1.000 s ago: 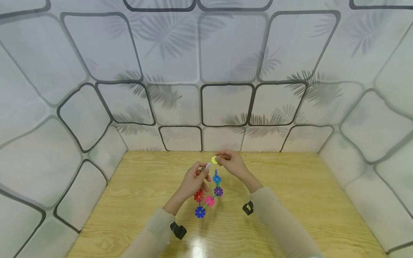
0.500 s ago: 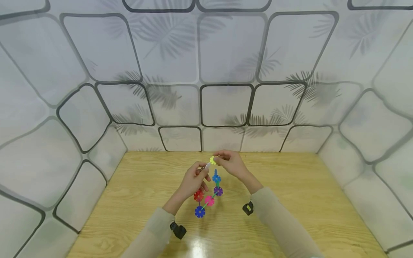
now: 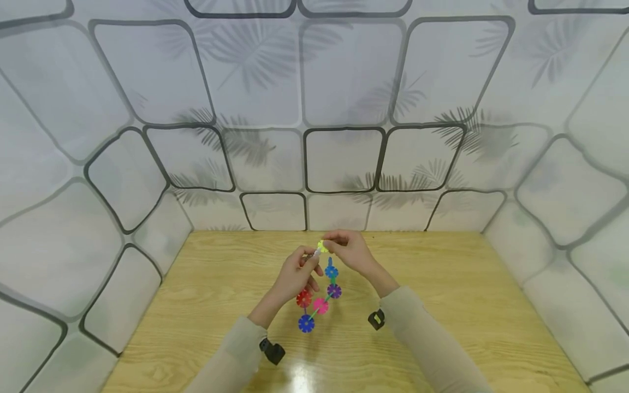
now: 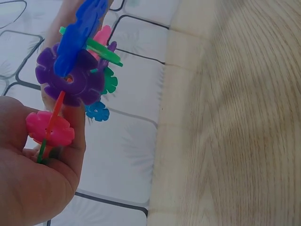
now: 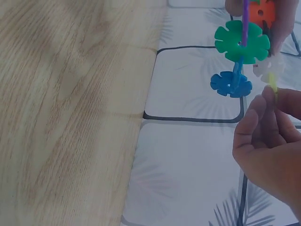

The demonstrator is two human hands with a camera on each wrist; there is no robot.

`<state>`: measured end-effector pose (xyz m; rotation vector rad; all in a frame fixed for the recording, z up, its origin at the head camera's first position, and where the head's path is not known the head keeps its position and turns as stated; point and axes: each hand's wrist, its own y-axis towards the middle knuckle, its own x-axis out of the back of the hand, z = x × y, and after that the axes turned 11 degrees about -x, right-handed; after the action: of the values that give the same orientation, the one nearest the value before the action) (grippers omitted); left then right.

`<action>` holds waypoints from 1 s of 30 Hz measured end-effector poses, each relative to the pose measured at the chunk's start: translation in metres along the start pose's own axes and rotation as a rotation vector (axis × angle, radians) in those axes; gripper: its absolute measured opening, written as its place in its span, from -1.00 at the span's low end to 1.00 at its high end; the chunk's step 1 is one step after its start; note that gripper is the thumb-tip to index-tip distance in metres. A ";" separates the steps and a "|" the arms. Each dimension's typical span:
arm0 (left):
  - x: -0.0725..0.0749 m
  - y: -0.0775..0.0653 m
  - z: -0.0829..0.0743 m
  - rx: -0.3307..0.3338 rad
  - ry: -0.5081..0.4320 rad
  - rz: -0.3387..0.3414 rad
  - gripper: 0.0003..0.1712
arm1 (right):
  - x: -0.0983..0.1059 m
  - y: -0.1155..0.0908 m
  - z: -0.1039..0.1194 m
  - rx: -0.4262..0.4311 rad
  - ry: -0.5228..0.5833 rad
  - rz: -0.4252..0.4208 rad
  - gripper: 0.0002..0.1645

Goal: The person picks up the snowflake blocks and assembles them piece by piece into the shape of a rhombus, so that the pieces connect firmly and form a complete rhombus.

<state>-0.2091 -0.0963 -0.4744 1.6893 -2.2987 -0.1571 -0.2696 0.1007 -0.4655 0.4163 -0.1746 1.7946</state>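
Observation:
My left hand (image 3: pixel 293 277) grips a chain of interlocked plastic snowflake discs near its white disc (image 3: pixel 316 253). In the left wrist view, a pink disc (image 4: pixel 49 128) shows between thumb and fingers, with a purple disc (image 4: pixel 70 77) above it. The chain hangs below the hand: red disc (image 3: pixel 303 298), dark blue disc (image 3: pixel 306 323), pink, purple, then a light blue disc (image 3: pixel 331 271). My right hand (image 3: pixel 355 254) pinches a yellow disc (image 3: pixel 321 246) between thumb and fingers, its edge right at the white disc. In the right wrist view the yellow disc shows edge-on.
Below the hands lies a light wood-grain table (image 3: pixel 432 327). Patterned pale walls (image 3: pixel 344 158) enclose its back and both sides. Black wrist cameras (image 3: pixel 272 351) are strapped at both sleeves.
The yellow disc in my right hand has shifted slightly left and down, onto the white disc's edge. The left hand has hardly moved; the hanging chain sways a little.

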 end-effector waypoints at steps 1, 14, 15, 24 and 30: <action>0.000 0.000 0.000 -0.001 -0.003 0.001 -0.63 | -0.001 -0.001 0.000 0.006 0.003 -0.004 -0.74; -0.004 0.003 0.002 -0.015 -0.060 -0.044 -0.55 | 0.003 -0.008 0.001 -0.080 0.033 0.000 -0.57; -0.004 0.003 0.002 -0.016 -0.063 -0.057 -0.55 | 0.003 -0.009 0.000 -0.093 0.036 -0.005 -0.55; -0.007 0.004 0.000 -0.024 -0.069 -0.089 -0.50 | 0.001 -0.020 -0.017 -0.197 -0.009 0.056 -0.40; -0.010 0.005 0.001 -0.018 -0.088 -0.074 -0.48 | -0.001 -0.024 -0.019 -0.194 -0.001 0.092 -0.40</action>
<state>-0.2117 -0.0856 -0.4760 1.7927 -2.2906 -0.2718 -0.2500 0.1128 -0.4860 0.2737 -0.3705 1.8475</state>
